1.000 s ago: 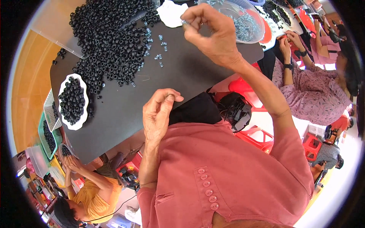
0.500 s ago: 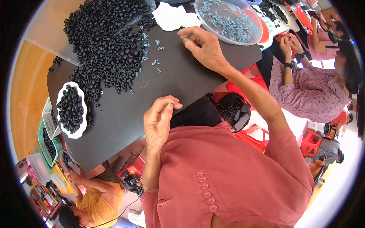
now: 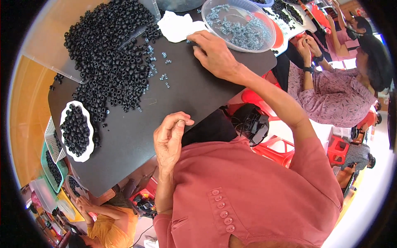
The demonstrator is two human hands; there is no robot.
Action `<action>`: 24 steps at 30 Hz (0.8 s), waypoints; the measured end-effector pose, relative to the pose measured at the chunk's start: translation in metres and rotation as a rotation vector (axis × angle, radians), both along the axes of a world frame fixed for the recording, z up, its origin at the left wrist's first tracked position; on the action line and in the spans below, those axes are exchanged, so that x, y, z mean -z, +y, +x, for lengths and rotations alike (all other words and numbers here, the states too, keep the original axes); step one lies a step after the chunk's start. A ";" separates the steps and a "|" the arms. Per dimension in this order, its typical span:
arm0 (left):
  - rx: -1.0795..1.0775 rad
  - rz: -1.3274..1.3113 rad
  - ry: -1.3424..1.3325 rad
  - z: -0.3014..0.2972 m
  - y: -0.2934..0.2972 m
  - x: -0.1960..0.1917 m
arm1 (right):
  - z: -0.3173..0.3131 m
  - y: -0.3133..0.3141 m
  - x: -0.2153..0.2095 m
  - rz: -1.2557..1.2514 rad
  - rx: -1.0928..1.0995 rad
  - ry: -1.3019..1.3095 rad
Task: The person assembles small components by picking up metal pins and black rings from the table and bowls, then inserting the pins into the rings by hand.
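Your left hand [image 3: 168,140] is pinched narrow, any contents hidden; your right hand [image 3: 215,54] is bent, grip indeterminate. Springs [image 3: 247,32] lie in the tub [image 3: 250,50] at 1 o'clock, black rings [image 3: 111,62] at 10.

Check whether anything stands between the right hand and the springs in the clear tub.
Yes: the near wall of the clear tub stands between the right hand and the springs. Nothing visible covers the springs from above.
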State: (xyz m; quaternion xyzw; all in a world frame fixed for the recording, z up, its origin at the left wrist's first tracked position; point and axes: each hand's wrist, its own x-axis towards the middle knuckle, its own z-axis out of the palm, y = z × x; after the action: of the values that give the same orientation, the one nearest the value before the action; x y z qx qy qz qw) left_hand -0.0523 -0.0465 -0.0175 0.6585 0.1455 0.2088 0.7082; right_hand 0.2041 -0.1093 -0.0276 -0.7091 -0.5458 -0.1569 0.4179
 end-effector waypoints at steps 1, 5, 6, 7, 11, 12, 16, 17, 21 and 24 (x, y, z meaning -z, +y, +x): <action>0.000 0.001 0.020 -0.001 0.000 -0.001 | 0.004 0.003 0.001 0.003 -0.004 -0.003; -0.013 0.032 0.011 0.001 -0.001 -0.004 | 0.004 0.010 -0.003 -0.272 0.031 -0.061; -0.013 0.023 0.042 0.001 -0.001 -0.007 | 0.002 0.011 -0.005 -0.315 0.042 -0.095; -0.011 0.013 0.073 0.001 -0.001 -0.009 | 0.000 0.010 -0.004 -0.313 0.039 -0.096; 0.010 0.021 0.120 0.009 0.005 -0.022 | -0.003 0.007 0.002 -0.262 0.102 -0.089; 0.022 0.049 0.170 0.011 0.008 -0.026 | -0.004 0.007 0.003 -0.217 0.100 -0.084; -0.071 0.231 0.158 0.028 0.020 -0.028 | -0.021 0.008 -0.010 -0.192 -0.073 0.431; -0.098 0.340 0.132 0.033 0.023 -0.030 | -0.027 0.008 -0.017 -0.166 -0.172 0.696; -0.189 0.614 0.121 0.058 0.034 -0.041 | -0.045 0.012 -0.034 -0.121 -0.414 1.099; -0.154 0.650 0.082 0.067 0.045 -0.038 | -0.053 0.017 -0.037 -0.084 -0.481 1.153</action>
State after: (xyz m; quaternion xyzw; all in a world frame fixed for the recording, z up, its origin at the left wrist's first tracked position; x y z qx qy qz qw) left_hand 0.0151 -0.0018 0.0206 0.8448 0.1488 0.2704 0.4371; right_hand 0.1512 -0.0922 0.0096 -0.5530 -0.3824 0.3711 0.6405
